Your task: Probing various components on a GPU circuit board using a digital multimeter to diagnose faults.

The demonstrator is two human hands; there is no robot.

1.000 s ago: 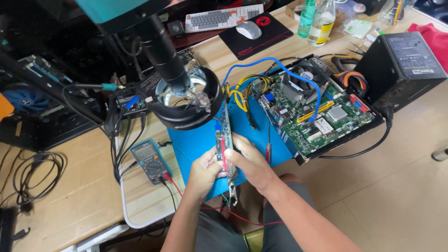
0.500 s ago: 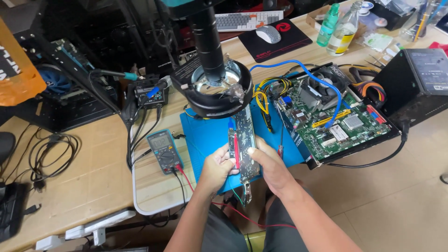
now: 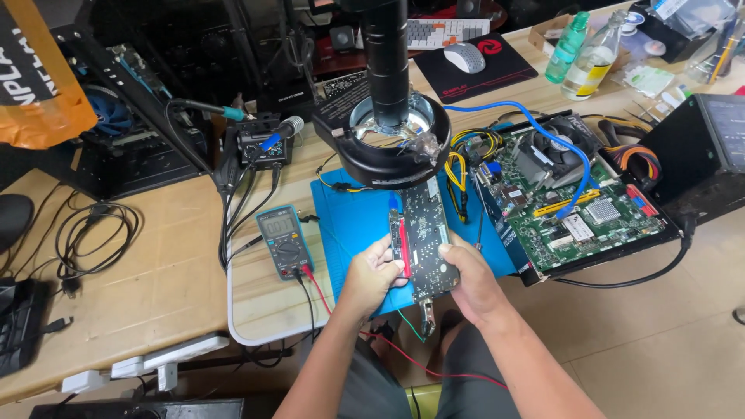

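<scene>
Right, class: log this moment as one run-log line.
left hand: grips board | right hand: grips board | under: blue mat | beside: multimeter

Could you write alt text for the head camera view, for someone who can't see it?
Both hands, left hand and right hand, hold a dark circuit board over a blue mat beneath a microscope ring light. A multimeter lies left, a green motherboard right.

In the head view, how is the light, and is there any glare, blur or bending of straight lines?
Head view: soft, even light; both hands, left hand and right hand, and the dark circuit board they hold look sharp, without motion blur. Glare shows inside the microscope ring light. The wooden table edges curve, a wide-lens distortion. The upper-left corner is dark.
</scene>
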